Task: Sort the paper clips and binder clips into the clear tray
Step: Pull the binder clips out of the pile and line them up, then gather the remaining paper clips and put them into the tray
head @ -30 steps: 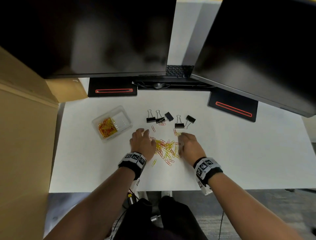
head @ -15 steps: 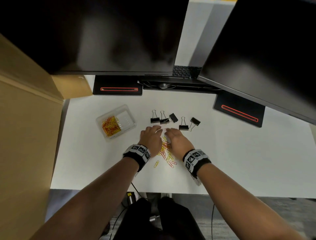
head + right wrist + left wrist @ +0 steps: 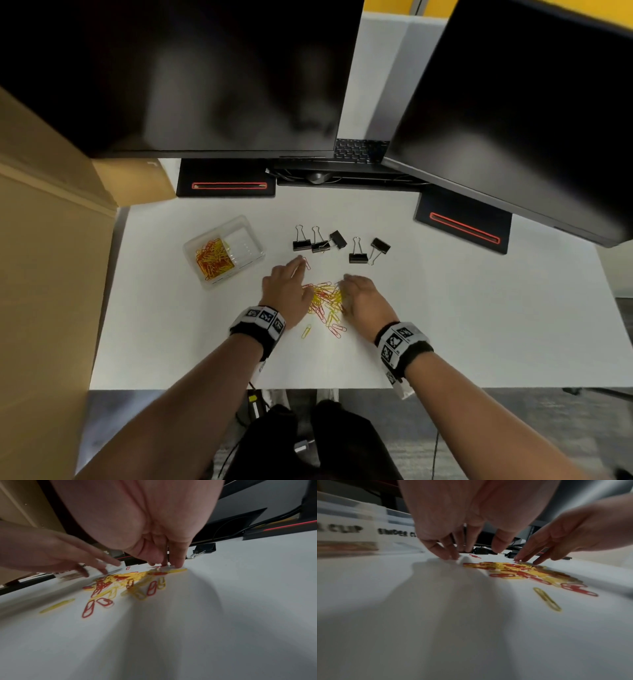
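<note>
A pile of red and yellow paper clips (image 3: 325, 301) (image 3: 522, 572) (image 3: 123, 584) lies on the white table between my hands. My left hand (image 3: 289, 279) (image 3: 462, 547) has its fingers stretched out, tips on the table at the pile's left far edge, next to a lone red clip (image 3: 307, 263). My right hand (image 3: 356, 287) (image 3: 164, 561) touches the pile's right far edge with straight fingers. Neither hand holds anything. The clear tray (image 3: 253, 240) sits to the left, with paper clips (image 3: 214, 260) in its left compartment. Several black binder clips (image 3: 358, 253) lie beyond the pile.
Two dark monitors (image 3: 205, 75) hang over the back of the table on black bases (image 3: 226, 178). A cardboard box (image 3: 44, 274) stands along the left side. A stray yellow clip (image 3: 306, 331) and red clips (image 3: 337, 330) lie near the pile's front.
Both hands swept inward from the pile's sides, met at its far edge, then drew slightly apart. The clips now lie in a tighter heap.
</note>
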{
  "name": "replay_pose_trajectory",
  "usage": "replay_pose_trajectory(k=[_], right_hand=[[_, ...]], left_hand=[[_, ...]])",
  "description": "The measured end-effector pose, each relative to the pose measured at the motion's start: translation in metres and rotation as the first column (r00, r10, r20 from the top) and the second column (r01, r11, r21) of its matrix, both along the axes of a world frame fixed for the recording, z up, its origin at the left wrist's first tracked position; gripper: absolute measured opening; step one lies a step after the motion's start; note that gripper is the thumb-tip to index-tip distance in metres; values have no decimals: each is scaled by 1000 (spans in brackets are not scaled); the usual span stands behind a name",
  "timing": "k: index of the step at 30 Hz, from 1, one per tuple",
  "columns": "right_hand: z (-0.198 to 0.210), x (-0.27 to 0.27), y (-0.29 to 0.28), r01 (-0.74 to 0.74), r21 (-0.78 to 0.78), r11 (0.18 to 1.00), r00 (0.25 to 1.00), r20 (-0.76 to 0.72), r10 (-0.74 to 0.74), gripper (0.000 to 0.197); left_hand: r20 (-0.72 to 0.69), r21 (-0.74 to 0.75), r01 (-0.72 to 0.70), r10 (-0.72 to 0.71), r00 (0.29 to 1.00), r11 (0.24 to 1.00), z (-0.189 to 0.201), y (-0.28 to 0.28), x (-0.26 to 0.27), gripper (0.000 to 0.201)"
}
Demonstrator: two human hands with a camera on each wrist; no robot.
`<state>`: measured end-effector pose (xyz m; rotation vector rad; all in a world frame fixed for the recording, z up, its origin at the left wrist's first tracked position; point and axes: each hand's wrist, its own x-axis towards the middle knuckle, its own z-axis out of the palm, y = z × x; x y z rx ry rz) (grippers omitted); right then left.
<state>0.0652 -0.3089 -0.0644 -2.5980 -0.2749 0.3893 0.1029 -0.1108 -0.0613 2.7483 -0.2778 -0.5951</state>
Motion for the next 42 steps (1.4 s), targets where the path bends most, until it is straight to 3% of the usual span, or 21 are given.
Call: replay_pose_trajectory(k=[2, 6, 9, 11, 13, 15, 17, 20, 23, 27, 29, 32, 34, 37, 42], right_hand=[[1, -7, -1, -2, 37, 999, 1000, 2, 2, 44], [5, -17, -14, 268, 28, 963, 963, 17, -268, 41], [8, -22, -11, 302, 41, 952, 953, -30, -301, 35], [15, -25, -2, 254, 130, 958, 967, -55, -249, 36], [21, -26, 0, 234, 157, 960, 972, -70, -225, 45], [24, -27, -8, 265, 113, 958, 959, -132, -250, 65], [27, -29, -18, 251, 20, 968, 947, -212, -241, 90], [30, -33, -22, 176, -46, 983, 937, -298, -182, 99], [24, -34, -11, 201, 22, 979, 945, -266, -188, 77], [25, -28, 6, 252, 170, 953, 963, -140, -229, 50], [25, -26, 4, 289, 177, 941, 952, -157, -263, 62], [21, -27, -12, 311, 94, 946, 937, -200, -288, 86], [23, -28, -18, 249, 15, 968, 941, -242, -238, 99], [28, -25, -10, 150, -17, 989, 952, -267, -149, 99], [19, -16, 9, 261, 131, 956, 955, -178, -237, 69]], left_hand=[[3, 1, 26, -26, 1000, 1000, 0, -6, 5, 59], [13, -42, 69, -69, 998, 997, -1, -8, -6, 48], [8, -127, 107, -107, 994, 986, 3, -5, -20, 51], [-37, -190, 62, -70, 997, 980, 6, 4, -26, 66], [-84, -135, -22, 10, 996, 991, 9, 19, -28, 95], [-119, 2, -104, 103, 988, 995, 10, 34, -31, 125], [-190, 36, -189, 192, 963, 981, 8, 45, -34, 136], [-260, -55, -293, 270, 927, 955, 5, 50, -36, 128], [-268, -196, -359, 303, 915, 912, 0, 39, -32, 116], [-263, -293, -287, 212, 941, 912, -2, 15, -30, 104], [-220, -273, -228, 170, 960, 934, 1, 15, -29, 114], [-175, -115, -86, 65, 982, 990, 4, 29, -32, 143], [-209, -68, -41, 26, 978, 997, 2, 35, -36, 144], [-208, -149, -103, 71, 976, 983, -6, 30, -36, 128], [-163, -322, -154, 106, 981, 934, -4, 10, -27, 93]])
